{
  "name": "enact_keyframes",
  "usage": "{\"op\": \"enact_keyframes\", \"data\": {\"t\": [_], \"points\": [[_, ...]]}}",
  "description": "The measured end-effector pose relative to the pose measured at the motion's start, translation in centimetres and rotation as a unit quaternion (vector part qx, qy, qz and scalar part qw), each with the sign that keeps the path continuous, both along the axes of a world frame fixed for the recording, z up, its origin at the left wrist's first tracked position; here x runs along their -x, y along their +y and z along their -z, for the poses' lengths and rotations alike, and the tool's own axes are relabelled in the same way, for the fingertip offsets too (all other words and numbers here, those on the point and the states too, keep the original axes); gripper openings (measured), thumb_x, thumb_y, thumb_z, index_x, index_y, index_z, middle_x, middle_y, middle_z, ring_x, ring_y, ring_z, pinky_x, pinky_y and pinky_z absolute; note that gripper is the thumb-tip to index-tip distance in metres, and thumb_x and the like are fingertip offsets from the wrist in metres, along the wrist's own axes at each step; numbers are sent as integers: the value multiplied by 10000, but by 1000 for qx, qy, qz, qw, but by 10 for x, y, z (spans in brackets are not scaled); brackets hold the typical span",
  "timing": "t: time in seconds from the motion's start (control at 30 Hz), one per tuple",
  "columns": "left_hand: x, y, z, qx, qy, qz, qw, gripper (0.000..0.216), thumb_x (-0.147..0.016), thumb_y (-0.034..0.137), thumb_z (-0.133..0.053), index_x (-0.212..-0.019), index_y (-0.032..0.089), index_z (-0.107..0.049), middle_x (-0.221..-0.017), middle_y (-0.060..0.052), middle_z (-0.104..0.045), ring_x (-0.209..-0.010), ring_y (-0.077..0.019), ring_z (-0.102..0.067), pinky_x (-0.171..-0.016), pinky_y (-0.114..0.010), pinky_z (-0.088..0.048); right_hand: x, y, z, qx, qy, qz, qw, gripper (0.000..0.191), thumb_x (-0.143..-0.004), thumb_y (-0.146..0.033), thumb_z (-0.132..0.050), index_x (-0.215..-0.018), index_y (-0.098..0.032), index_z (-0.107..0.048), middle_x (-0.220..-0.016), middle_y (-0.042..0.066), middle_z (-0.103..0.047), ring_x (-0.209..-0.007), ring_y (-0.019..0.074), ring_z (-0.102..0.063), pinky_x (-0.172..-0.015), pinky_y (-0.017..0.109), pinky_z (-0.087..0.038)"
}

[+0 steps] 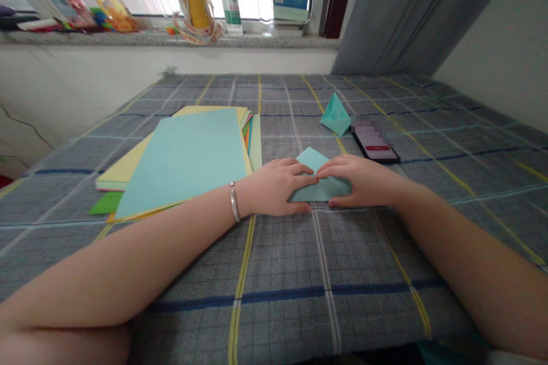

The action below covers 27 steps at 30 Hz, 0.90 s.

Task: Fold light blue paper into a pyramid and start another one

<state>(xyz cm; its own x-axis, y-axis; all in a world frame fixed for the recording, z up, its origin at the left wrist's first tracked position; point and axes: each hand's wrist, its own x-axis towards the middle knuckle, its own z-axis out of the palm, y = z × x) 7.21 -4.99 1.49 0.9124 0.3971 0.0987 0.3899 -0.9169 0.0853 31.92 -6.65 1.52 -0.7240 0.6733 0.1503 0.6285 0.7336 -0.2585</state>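
A light blue sheet of paper (319, 191), folded small with a point at its far end, lies flat on the checked cloth before me. My left hand (282, 185) holds its left side, fingers on top and thumb at the near edge. On the right side, my right hand (357, 179) grips it the same way, and the fingertips of both hands meet near the middle. Parts of the folded paper are hidden under my fingers. Farther back stands a finished-looking folded paper shape (336, 115) in the same light blue, with a raised point.
To the left lies a stack of coloured paper (192, 154), a light blue sheet on top. A phone (374, 142) rests at the right, near the folded shape. Beyond the checked cloth (282, 274), a windowsill (149, 38) bears a yellow bottle (194, 0), packets and boxes.
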Motion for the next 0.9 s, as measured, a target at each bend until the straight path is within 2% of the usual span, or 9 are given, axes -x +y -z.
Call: {"op": "enact_keyframes", "data": {"t": [0.13,0.27,0.4,0.53,0.63,0.73,0.9], "points": [[1,2,0,-3,-3,8,1000,526,-892,494,-561,-1341,220,-552,-1324,-101,-570,-1163,-278,-534,-1040,-422,-401,1,-3,-3,-12,-17,-5,1000,350,-758,-232,-649,-1105,-224,-688,-1129,66,-703,-1048,242,-627,-933,376,-469],[0,2,0,-3,-4,-4,1000,468,-899,432,-556,-1310,210,-580,-1311,-87,-587,-1147,-267,-556,-1034,-409,-418,1,-4,-4,-32,-23,7,999,294,-781,-204,-602,-1054,-234,-705,-1052,48,-725,-979,221,-649,-881,347,-484],[-2,-3,-1,-7,2,-14,1000,407,-901,280,-508,-1280,169,-602,-1300,-83,-615,-1139,-246,-575,-1046,-384,-417,1,-5,-6,-48,-53,-8,997,196,-816,-278,-624,-981,-245,-724,-1016,38,-738,-938,219,-661,-845,342,-487],[-5,-9,-2,-22,8,-34,999,425,-876,291,-529,-1275,167,-606,-1307,-76,-618,-1122,-268,-584,-1006,-404,-442,4,-8,-7,-74,-79,3,994,195,-855,-352,-624,-979,-245,-730,-1001,49,-740,-921,226,-669,-786,333,-474],[-5,-9,-3,-27,8,-50,998,371,-908,317,-513,-1239,199,-632,-1266,-72,-641,-1097,-261,-603,-967,-401,-456,6,-10,-7,-103,-101,20,989,203,-908,-320,-549,-912,-246,-739,-935,44,-745,-853,212,-670,-698,315,-439],[-3,-1,-3,-3,-10,-63,998,298,-968,310,-452,-1095,207,-701,-1173,-47,-691,-1054,-216,-632,-978,-371,-436,7,-11,-8,-127,-134,46,982,274,-936,-351,-496,-847,-239,-730,-846,38,-737,-765,200,-657,-609,306,-373],[-1,10,-1,16,-44,-70,996,267,-969,329,-491,-963,198,-724,-1029,-29,-730,-984,-190,-653,-975,-358,-418,7,-9,-9,-150,-165,104,969,306,-941,-359,-479,-759,-214,-677,-766,32,-712,-677,184,-628,-541,309,-264]]}}
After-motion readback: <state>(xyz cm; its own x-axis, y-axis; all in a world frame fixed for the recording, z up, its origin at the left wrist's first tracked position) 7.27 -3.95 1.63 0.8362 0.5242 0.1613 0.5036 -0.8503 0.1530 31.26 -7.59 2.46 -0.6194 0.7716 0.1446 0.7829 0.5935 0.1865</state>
